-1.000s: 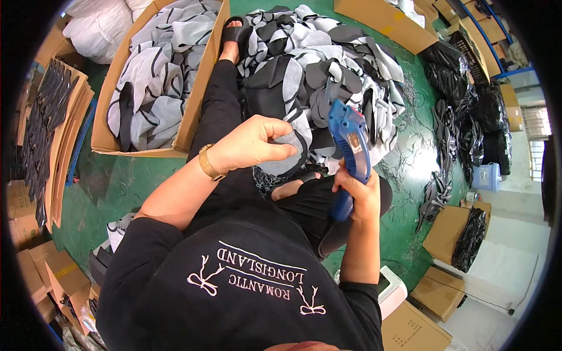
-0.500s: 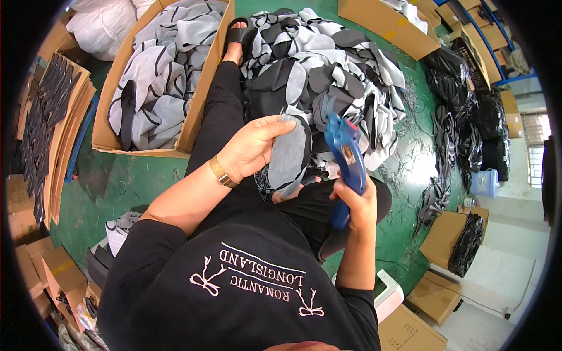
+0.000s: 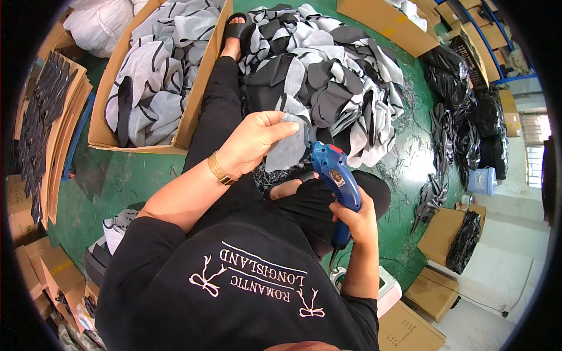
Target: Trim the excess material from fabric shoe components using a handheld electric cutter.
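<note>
Centrally, my left hand (image 3: 253, 146) pinches a grey fabric piece (image 3: 285, 153) against the blue trimmer (image 3: 335, 178) gripped by my right hand (image 3: 355, 217); the heaped pile (image 3: 328, 76) remains unprocessed.

The grey fabric piece (image 3: 288, 147) is flat and thin, with a rounded outline and a dark edge along one side. It is held up above the lap, pinched at its upper left part. The blue handheld tool (image 3: 336, 181) is shaped like a pistol, with a small label on its body. Its nose touches the right edge of the piece, and its dark handle points down.
</note>
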{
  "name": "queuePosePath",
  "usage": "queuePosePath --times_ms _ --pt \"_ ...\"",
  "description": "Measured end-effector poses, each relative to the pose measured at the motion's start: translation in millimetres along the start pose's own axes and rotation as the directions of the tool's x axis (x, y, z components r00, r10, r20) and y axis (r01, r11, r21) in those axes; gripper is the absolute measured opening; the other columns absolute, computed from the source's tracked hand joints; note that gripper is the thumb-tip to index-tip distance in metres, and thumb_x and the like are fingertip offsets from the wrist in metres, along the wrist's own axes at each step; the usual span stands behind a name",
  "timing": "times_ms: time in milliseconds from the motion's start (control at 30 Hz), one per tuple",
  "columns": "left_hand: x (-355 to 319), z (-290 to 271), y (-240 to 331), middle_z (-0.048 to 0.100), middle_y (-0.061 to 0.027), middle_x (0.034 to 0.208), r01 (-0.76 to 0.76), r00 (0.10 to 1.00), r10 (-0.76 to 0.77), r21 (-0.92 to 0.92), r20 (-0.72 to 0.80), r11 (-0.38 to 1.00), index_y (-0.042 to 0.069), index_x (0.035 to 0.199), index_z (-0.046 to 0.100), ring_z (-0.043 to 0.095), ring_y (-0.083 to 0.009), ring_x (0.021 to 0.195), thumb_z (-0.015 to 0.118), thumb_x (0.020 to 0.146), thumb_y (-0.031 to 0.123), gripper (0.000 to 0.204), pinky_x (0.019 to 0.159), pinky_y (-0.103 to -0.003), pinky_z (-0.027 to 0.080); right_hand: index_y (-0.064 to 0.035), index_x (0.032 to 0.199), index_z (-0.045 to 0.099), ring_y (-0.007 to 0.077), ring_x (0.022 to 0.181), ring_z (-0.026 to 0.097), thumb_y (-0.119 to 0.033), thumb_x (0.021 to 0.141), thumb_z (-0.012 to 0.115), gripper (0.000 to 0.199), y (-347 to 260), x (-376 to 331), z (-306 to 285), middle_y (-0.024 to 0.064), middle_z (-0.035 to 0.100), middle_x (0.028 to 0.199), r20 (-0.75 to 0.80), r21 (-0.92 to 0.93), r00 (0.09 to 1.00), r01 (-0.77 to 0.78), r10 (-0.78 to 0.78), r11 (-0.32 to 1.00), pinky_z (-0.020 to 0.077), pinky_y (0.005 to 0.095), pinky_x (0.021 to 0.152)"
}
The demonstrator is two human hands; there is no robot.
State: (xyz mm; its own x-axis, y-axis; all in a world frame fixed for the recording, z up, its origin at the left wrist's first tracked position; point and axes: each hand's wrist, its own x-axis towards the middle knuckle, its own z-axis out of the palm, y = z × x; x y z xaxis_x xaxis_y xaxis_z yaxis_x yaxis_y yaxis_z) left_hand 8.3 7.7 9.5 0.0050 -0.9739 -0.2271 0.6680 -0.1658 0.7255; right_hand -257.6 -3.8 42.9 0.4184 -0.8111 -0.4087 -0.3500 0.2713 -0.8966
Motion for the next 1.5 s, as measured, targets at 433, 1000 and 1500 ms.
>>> queuePosePath --times_ms 433,1000,1500 --pt "-8.4 5.0 14.5 0.032 0.0113 0.061 -0.123 0.992 0.112 0.541 0.053 0.832 0.009 0.06 0.038 0.027 0.0009 0.057 0.065 0.084 0.012 0.036 0.047 -0.021 0.022 0.0047 0.096 0.058 0.0147 0.058 0.057 -0.001 0.067 0.07 0.032 -12.3 11.2 -0.1 0.0066 0.058 0.076 0.042 0.085 0.998 0.047 -0.05 0.995 0.0466 0.0267 0.053" --pt "10.9 -8.3 -40.5 0.061 -0.0105 0.12 0.239 0.97 -0.162 -0.605 0.179 0.76 0.005 0.125 0.052 0.06 -0.0222 0.109 0.046 0.097 0.036 0.042 0.095 -0.038 0.046 0.0002 0.094 0.059 0.0081 0.073 0.055 -0.004 0.062 0.074 0.036 -21.6 51.2 39.4 0.0018 0.061 0.082 -0.028 0.087 0.966 0.259 -0.257 0.962 0.0459 0.0241 0.068" --pt "5.1 -3.5 -3.5 0.065 -0.0052 0.099 -0.126 0.986 0.116 -0.084 -0.115 0.988 0.004 0.107 0.06 0.065 -0.0151 0.09 0.067 0.084 0.004 0.025 0.076 -0.028 0.054 0.0026 0.108 0.056 0.0123 0.071 0.059 -0.004 0.073 0.07 0.037 13.3 16.4 7.6 0.0042 0.06 0.081 -0.016 0.264 0.994 0.113 -0.113 0.958 0.0515 0.0261 0.066"
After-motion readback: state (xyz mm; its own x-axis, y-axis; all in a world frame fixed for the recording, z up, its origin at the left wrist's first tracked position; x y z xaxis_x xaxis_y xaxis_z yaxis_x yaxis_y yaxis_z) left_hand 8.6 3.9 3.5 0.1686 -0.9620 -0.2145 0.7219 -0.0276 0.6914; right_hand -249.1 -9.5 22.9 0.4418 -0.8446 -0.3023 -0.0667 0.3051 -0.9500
